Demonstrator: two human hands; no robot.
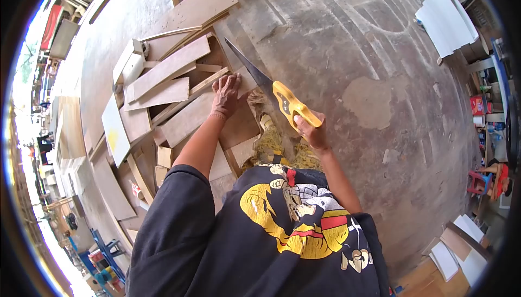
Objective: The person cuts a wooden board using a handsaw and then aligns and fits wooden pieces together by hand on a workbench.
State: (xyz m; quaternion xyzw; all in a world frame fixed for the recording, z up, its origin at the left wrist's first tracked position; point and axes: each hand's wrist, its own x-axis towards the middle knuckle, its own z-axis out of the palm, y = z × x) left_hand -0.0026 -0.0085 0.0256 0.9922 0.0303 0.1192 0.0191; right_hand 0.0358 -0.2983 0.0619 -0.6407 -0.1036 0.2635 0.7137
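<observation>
My right hand (312, 129) is closed around the yellow handle of a hand saw (290, 104). Its dark blade points up and to the left, apart from the wood. My left hand (226, 96) lies on the pile of wood offcuts, fingers spread, at the end of a narrow wooden strip (194, 92). Below that strip is a wider board (187, 120), partly covered by my left forearm. Just above, a pale plank (169, 69) rests across other pieces. What the undersides of my left fingers touch is hidden.
Loose boards and plywood scraps (111, 183) spread along the left. A longer plank (209, 1) lies at the top. The concrete floor (347, 42) stretches to the right, with white sheets (448, 23) at its edge. A person in red (499, 180) is at the far right.
</observation>
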